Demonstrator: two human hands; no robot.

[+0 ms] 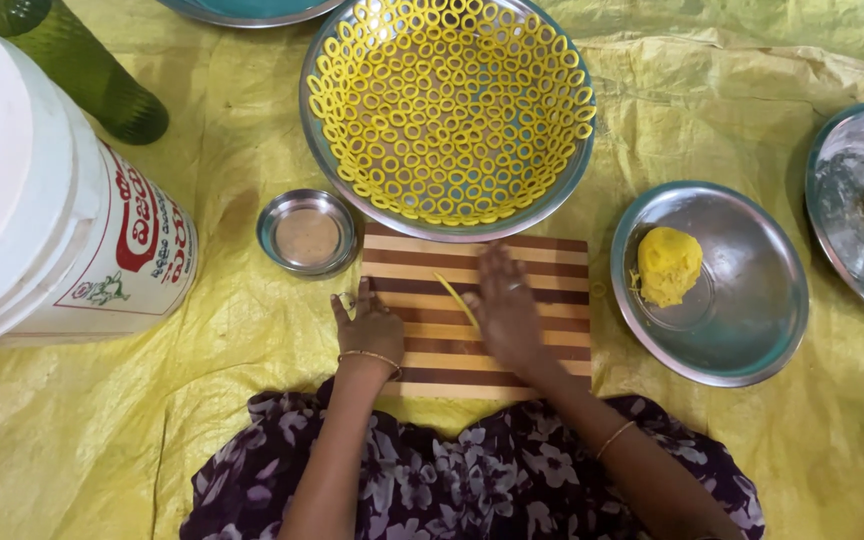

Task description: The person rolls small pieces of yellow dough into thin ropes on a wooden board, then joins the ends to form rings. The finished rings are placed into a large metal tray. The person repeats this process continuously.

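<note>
Big steel plate, packed with yellow rings, sitting just beyond striped board. Right hand pressing flat, rolling dough strand mid-board; left hand spread, steadying board's near-left edge. Risk: uneven pressure snapping or flattening strand.

Four round steel bowls, one small steel cup, one striped wooden cutting board, one white plastic bucket, one green glass bottle, two hands.
</note>
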